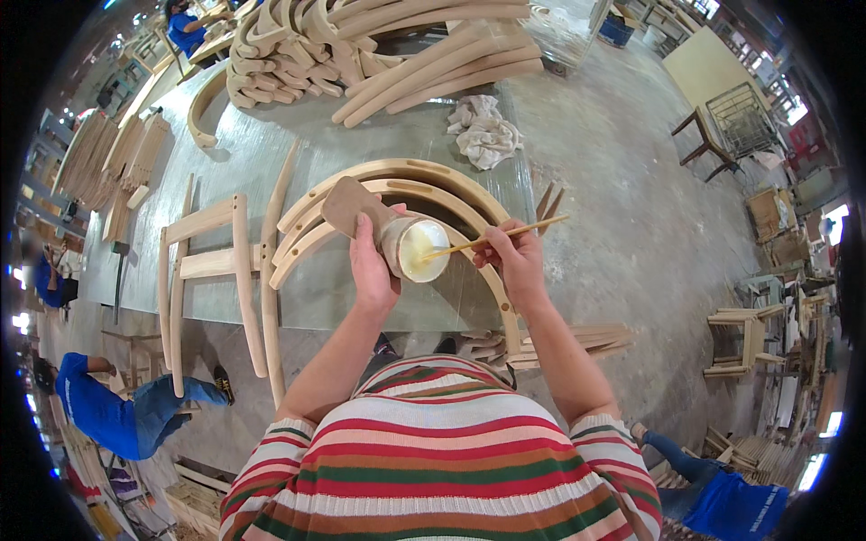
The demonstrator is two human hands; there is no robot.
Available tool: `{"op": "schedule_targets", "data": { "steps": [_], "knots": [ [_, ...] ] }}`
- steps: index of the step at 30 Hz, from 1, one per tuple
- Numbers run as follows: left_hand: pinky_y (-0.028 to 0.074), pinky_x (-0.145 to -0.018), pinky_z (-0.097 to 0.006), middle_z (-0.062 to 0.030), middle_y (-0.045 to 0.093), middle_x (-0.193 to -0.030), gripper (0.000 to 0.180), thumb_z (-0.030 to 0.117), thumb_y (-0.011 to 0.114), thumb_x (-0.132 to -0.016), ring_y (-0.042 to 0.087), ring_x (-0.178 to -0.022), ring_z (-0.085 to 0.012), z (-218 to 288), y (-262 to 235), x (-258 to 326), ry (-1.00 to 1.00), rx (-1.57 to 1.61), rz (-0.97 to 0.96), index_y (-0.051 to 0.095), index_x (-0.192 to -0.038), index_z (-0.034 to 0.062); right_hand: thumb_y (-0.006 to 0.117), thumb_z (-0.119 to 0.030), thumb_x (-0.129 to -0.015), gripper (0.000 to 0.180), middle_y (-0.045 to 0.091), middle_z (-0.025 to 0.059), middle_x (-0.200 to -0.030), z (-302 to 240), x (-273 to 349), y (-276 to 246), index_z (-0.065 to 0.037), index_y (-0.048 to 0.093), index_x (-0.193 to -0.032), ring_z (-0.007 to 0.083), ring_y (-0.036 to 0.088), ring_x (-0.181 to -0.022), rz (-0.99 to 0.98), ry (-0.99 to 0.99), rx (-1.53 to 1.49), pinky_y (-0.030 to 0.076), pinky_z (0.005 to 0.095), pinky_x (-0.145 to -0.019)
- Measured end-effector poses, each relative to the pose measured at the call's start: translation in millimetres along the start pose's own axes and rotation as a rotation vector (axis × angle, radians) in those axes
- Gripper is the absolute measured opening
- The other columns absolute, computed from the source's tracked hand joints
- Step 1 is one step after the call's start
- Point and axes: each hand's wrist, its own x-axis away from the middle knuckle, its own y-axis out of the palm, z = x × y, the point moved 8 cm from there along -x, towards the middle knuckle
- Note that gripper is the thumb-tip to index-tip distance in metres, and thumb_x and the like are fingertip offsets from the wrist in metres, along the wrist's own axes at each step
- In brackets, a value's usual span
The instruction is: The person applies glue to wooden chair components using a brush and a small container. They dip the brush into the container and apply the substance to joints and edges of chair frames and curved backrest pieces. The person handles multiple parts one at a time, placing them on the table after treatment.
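- A broad table (234, 167) spreads under the work, its grey-green surface glossy and rippled like stretched film.
- Across its far end lies a heaped pile of curved wooden parts (298, 63), pale and smooth, with rounded ends; long, gently bowed lengths (442, 77) rest alongside them, taking up much of that end.
- Nested wooden arcs (388, 167) sit nearer the person, bent into wide bows, with dark slots along their edges. The hands and what they hold block the view of their middle.
- To the left, a wooden frame (203, 219) of slim tapering legs and flat crossrails stands near the arcs, jutting past the table's near edge.
- A crumpled cloth (487, 135), off-white and deeply folded, lies beyond the arcs near the table's right edge.
- The left hand (373, 266) is clamped around the side of a round cup (392, 248), held above the arcs and tilted toward the person; inside is a creamy, yellowish-white substance.
- A brown flat piece (345, 206) with a rounded end sits against the cup; whether they are joined cannot be told.
- The right hand (514, 261) pinches a thin, straight, yellowish stick (465, 246), its lower end in the cup.
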Motion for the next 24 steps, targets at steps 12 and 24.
{"op": "schedule_targets", "data": {
  "steps": [12,24],
  "knots": [
    [0.05,-0.085,-0.037,-0.0155,0.057,-0.109,0.044,0.037,0.032,-0.099,0.059,-0.097,-0.0231,-16,-11,-14,-0.067,0.153,0.079,0.036,-0.127,0.0044,0.058,-0.008,-0.087,0.006,0.06,0.0075,-0.077,44,-1,-11,-0.006,0.052,-0.087,0.0158,0.06,-0.064,0.105,0.198,-0.46,0.051,0.0274,-0.058],
    [0.047,-0.089,-0.041,-0.0137,0.058,-0.112,0.045,0.043,0.032,-0.097,0.057,-0.104,-0.026,-53,-27,-17,-0.186,0.133,0.123,0.04,-0.127,0.0098,0.057,-0.018,-0.09,0.016,0.06,0.0085,-0.066,-55,-2,-96,-0.005,0.054,-0.081,0.0149,0.059,-0.056,0.234,-0.32,0.365,0.048,0.0281,-0.05]
  ]
}}
